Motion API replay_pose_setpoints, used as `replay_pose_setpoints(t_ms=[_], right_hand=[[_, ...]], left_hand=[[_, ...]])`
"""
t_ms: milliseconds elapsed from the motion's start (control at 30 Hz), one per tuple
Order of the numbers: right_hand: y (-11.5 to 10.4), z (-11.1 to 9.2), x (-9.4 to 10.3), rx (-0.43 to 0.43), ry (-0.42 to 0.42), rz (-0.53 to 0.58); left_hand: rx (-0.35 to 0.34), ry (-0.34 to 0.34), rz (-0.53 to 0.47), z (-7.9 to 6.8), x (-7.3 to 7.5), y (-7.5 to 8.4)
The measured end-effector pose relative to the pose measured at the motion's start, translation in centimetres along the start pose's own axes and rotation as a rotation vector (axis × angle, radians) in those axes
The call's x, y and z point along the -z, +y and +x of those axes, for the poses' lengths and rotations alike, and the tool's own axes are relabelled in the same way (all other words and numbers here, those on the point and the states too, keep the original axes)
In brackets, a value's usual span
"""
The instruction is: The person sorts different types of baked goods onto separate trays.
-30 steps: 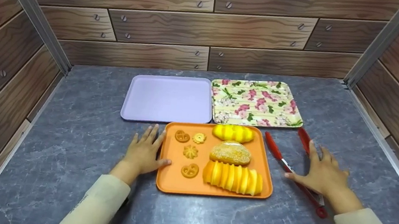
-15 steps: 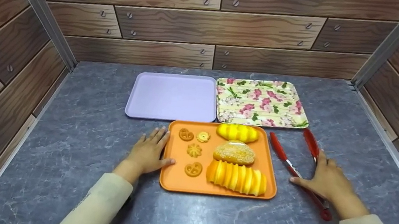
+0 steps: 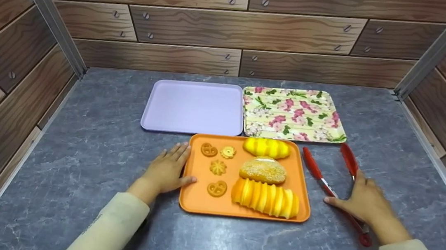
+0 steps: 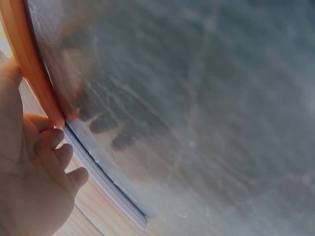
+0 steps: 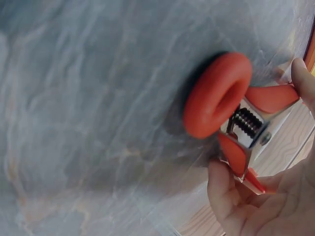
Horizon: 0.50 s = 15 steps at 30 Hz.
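In the head view, I see the left hand (image 3: pixel 165 172) rest, unclenched with fingers extended, at the left edge of the orange tray (image 3: pixel 194 201), while the right hand (image 3: pixel 370 202) grasps the spread red tongs (image 3: pixel 312 163) just right of it. The left wrist view shows the thumb (image 4: pixel 10 76) over the tray rim, near the purple tray (image 4: pixel 101 174). In the right wrist view, thumb and fingers bear on opposite handles, ahead of the hanging ring (image 5: pixel 209 101).
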State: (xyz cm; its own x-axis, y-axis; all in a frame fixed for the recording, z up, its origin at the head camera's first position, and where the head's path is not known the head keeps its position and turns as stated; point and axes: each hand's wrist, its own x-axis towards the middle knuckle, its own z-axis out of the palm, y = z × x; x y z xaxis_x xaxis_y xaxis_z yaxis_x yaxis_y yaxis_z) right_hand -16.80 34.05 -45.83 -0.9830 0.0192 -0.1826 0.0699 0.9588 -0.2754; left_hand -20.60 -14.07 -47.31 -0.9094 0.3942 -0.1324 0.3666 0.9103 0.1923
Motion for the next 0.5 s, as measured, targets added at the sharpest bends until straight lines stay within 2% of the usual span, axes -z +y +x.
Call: replay_pose_setpoints(t_ms=[333, 500], right_hand=[[0.13, -0.02, -0.19, -0.016, 0.024, 0.034], [0.43, -0.18, -0.17, -0.004, 0.074, 0.030]], left_hand=[[-0.005, -0.001, 0.003, 0.14, -0.16, -0.15], [-0.014, 0.003, -0.004, 0.10, -0.21, -0.15]])
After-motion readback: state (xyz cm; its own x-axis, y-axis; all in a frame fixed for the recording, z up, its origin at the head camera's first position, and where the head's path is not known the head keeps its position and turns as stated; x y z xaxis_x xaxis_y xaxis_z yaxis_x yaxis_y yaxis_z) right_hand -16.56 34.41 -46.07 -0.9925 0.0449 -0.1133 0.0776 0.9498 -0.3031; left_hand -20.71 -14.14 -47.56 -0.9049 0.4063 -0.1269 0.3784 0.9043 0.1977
